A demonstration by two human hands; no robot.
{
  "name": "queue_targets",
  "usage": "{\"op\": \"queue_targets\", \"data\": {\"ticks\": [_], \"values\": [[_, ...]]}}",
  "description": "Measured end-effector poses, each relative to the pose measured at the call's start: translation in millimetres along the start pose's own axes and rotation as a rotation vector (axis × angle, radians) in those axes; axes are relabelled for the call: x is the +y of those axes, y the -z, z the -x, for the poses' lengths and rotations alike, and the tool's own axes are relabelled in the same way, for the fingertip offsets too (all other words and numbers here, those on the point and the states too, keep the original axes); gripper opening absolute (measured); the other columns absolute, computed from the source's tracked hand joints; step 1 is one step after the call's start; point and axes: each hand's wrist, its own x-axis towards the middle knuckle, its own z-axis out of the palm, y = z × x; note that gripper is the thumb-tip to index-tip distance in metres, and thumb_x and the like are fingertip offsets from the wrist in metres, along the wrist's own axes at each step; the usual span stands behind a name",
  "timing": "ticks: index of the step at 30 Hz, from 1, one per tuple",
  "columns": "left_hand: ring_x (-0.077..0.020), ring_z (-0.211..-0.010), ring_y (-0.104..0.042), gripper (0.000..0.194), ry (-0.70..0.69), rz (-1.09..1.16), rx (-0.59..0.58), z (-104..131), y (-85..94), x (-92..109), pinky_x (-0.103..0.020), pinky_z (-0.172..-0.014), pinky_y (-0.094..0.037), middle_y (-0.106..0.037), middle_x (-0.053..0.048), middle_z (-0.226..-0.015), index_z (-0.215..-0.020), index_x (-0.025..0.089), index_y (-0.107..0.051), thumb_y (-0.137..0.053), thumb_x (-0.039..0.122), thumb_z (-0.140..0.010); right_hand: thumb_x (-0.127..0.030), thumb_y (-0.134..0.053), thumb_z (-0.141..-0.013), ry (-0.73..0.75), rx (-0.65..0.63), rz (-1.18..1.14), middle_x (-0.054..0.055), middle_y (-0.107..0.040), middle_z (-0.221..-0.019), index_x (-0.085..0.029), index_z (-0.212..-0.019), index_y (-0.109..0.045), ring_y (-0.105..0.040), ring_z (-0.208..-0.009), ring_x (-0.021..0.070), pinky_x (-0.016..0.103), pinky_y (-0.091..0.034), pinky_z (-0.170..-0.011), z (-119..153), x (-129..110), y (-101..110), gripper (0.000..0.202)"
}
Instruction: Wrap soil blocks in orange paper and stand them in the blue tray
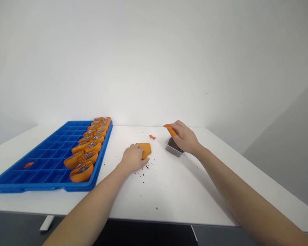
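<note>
My left hand rests on the white table with its fingers on a folded orange-yellow piece, gripping its left side. My right hand is over a small clear container of dark crumbly material. Orange covers show on its thumb and a fingertip, which are apart; whether anything is between them is too small to tell. A small orange piece lies on the table between and beyond my hands.
A blue compartment tray stands at the left, with several orange folded pouches along its right side and a red-orange item in a left compartment. Dark crumbs are scattered on the table. A white wall rises behind.
</note>
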Motion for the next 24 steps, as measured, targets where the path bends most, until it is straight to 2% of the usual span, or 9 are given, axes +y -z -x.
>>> {"op": "queue_targets", "data": {"ticks": [4, 9, 13, 19, 22, 24], "values": [[-0.0331, -0.089, -0.071, 0.027, -0.001, 0.032, -0.018, -4, 0.6, -4, -0.043, -0.075, -0.058, -0.074, -0.013, -0.092, -0.081, 0.022, -0.075, -0.062, 0.040, -0.097, -0.043, -0.042, -0.113, 0.093, -0.015, 0.072, 0.006, -0.067, -0.099, -0.025, -0.115, -0.074, -0.061, -0.072, 0.0187, 0.033, -0.046, -0.060, 15, 6, -11, 0.037], [-0.0333, -0.106, -0.073, 0.027, -0.019, 0.078, -0.015, -2, -4.0, -10, -0.045, -0.088, -0.062, -0.079, -0.012, -0.115, -0.088, 0.023, -0.081, -0.059, 0.032, -0.100, -0.040, -0.051, -0.110, 0.316, -0.229, 0.096, 0.006, -0.065, -0.101, -0.028, -0.122, -0.075, -0.059, -0.072, 0.0174, 0.030, -0.042, -0.056, 37, 7, -28, 0.030], [-0.0310, -0.111, -0.075, 0.035, -0.033, 0.108, -0.024, 0, -8.1, -16, -0.046, -0.094, -0.062, -0.080, -0.009, -0.125, -0.083, 0.023, -0.081, -0.053, 0.025, -0.103, -0.042, -0.056, -0.109, 0.338, -0.257, 0.102, 0.007, -0.065, -0.100, -0.025, -0.123, -0.075, -0.059, -0.073, 0.0177, 0.030, -0.042, -0.055, 46, 1, -44, 0.028], [-0.0323, -0.115, -0.074, 0.036, -0.060, 0.122, -0.025, 6, -6.7, -17, -0.050, -0.099, -0.060, -0.080, -0.009, -0.130, -0.093, 0.024, -0.083, -0.049, 0.023, -0.106, -0.045, -0.062, -0.107, 0.321, -0.207, 0.111, 0.008, -0.066, -0.101, -0.023, -0.113, -0.073, -0.062, -0.079, 0.0208, 0.031, -0.044, -0.056, 49, 0, -52, 0.025], [-0.0312, -0.112, -0.074, 0.033, -0.074, 0.154, 0.007, 7, -5.4, -17, -0.049, -0.096, -0.060, -0.081, -0.008, -0.127, -0.095, 0.025, -0.083, -0.052, 0.023, -0.104, -0.047, -0.062, -0.108, 0.316, -0.203, 0.116, 0.008, -0.067, -0.104, -0.024, -0.117, -0.072, -0.063, -0.080, 0.0208, 0.031, -0.045, -0.057, 50, 0, -54, 0.027], [-0.0300, -0.105, -0.075, 0.030, -0.088, 0.196, 0.033, 7, -4.8, -18, -0.047, -0.092, -0.061, -0.082, -0.007, -0.116, -0.092, 0.026, -0.083, -0.055, 0.023, -0.102, -0.047, -0.062, -0.107, 0.317, -0.206, 0.114, 0.008, -0.067, -0.103, -0.023, -0.115, -0.072, -0.063, -0.079, 0.0204, 0.030, -0.044, -0.056, 51, 0, -56, 0.027]]}}
